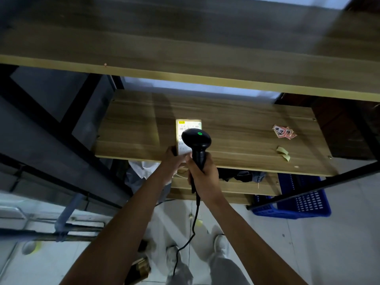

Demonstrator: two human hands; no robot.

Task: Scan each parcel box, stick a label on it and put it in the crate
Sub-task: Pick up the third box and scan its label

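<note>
Wooden shelf [236, 118] with parcel box [188, 125], red labels [283, 132], yellow paper scraps [283, 153].

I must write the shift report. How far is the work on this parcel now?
Scanning is in hand: the right hand aims the scanner at the parcel box, which the left hand holds on the shelf. Still left: the red labels, then the blue crate.

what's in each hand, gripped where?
Right hand: scanner, by its handle. Left hand: parcel box, at its near end.
</note>
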